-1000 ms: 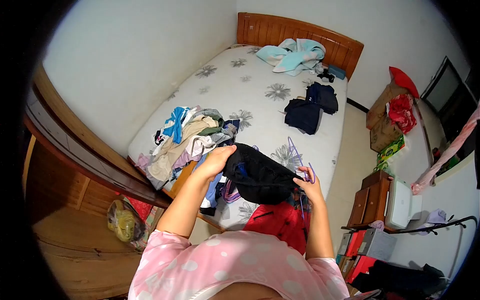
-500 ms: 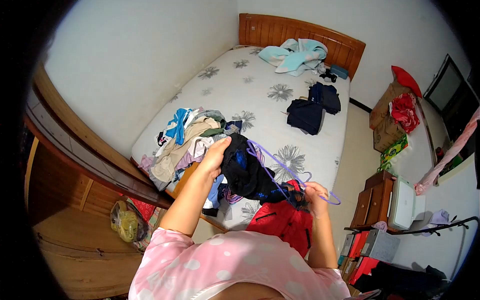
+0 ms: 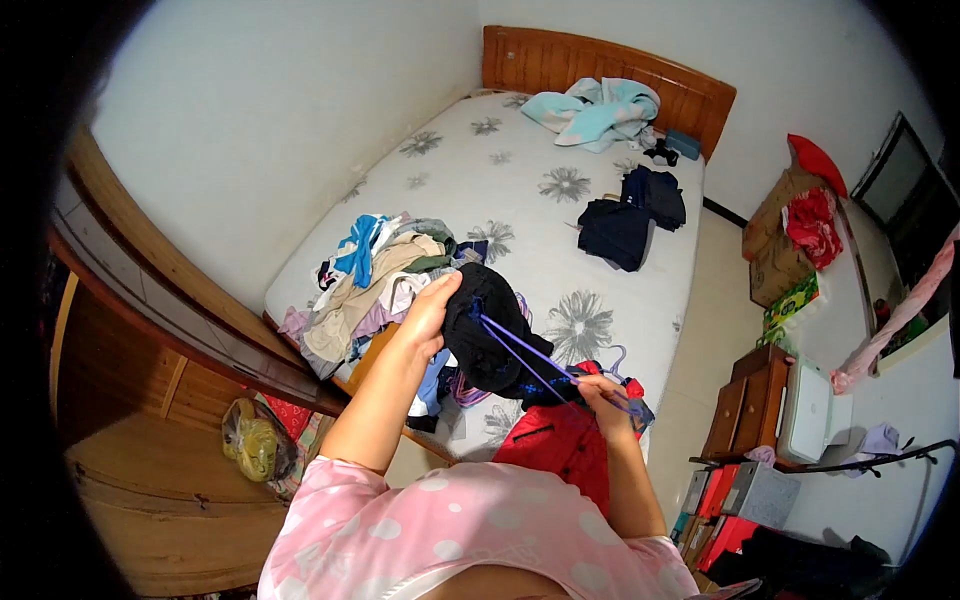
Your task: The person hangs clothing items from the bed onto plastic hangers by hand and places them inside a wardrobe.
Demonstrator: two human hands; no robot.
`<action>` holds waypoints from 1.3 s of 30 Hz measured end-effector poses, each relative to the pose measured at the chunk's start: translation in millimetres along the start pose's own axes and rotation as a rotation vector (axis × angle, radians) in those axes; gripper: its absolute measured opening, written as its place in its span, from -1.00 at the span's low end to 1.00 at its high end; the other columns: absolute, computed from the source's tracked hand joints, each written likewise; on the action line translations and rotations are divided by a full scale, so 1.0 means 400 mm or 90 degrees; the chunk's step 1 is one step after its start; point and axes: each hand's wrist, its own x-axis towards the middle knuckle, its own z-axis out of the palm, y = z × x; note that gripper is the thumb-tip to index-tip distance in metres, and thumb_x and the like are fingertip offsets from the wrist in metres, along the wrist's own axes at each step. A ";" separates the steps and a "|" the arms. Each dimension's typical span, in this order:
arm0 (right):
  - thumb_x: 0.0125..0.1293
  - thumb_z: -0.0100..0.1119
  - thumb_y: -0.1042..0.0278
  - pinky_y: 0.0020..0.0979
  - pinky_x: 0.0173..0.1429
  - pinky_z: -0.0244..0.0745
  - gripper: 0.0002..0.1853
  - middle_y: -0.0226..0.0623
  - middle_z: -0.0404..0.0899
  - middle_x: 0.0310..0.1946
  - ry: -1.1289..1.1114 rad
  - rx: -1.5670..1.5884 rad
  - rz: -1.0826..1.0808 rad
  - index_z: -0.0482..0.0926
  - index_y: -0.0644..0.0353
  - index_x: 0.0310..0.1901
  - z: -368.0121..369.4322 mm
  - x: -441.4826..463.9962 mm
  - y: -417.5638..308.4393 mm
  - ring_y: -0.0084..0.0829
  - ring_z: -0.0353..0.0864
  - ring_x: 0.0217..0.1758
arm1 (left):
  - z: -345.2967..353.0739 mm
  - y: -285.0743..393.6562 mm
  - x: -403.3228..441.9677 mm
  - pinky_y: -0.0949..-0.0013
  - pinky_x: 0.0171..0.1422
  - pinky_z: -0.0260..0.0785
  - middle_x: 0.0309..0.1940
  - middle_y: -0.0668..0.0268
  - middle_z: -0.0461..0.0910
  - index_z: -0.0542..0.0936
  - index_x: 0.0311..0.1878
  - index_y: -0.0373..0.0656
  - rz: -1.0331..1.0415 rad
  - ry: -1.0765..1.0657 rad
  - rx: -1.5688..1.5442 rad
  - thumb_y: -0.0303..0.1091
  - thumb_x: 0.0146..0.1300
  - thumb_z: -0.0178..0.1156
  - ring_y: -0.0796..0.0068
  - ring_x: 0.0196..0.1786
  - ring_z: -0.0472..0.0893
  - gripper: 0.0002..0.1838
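Observation:
My left hand (image 3: 431, 312) grips the top edge of a black garment (image 3: 487, 345) with some blue on it, which hangs over the near edge of the bed. In my right hand (image 3: 607, 400) is a purple hanger (image 3: 522, 345); its narrow end reaches to the black garment's opening, and its hook points up near my fingers. Below the hands lies a red garment (image 3: 560, 440). To the left is a heap of mixed clothes (image 3: 375, 280). More purple hangers (image 3: 467, 393) lie beneath the black garment, partly hidden by it.
Folded dark clothes (image 3: 613, 232) and a light blue blanket (image 3: 598, 112) lie farther up the bed (image 3: 480, 180). On the right stand a small wooden cabinet (image 3: 745, 402), cardboard boxes (image 3: 778, 270) and stacked shoe boxes (image 3: 745, 490). A wardrobe (image 3: 150, 420) is at the left.
The purple hanger has swung round in my right hand, and its end now reaches the black garment's opening. My left hand has kept its hold on the garment.

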 end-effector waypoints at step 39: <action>0.25 0.11 0.41 -0.50 -0.26 0.41 -0.83 -0.29 0.53 -0.39 0.082 -0.144 -0.089 0.56 0.30 -0.19 0.100 0.043 -0.213 -0.49 0.51 -0.34 | 0.101 -0.054 -0.039 0.16 -0.30 0.42 -0.48 0.25 0.52 0.45 -0.35 -0.10 0.605 -0.447 1.121 -0.28 -0.12 0.34 0.17 -0.35 0.59 -0.70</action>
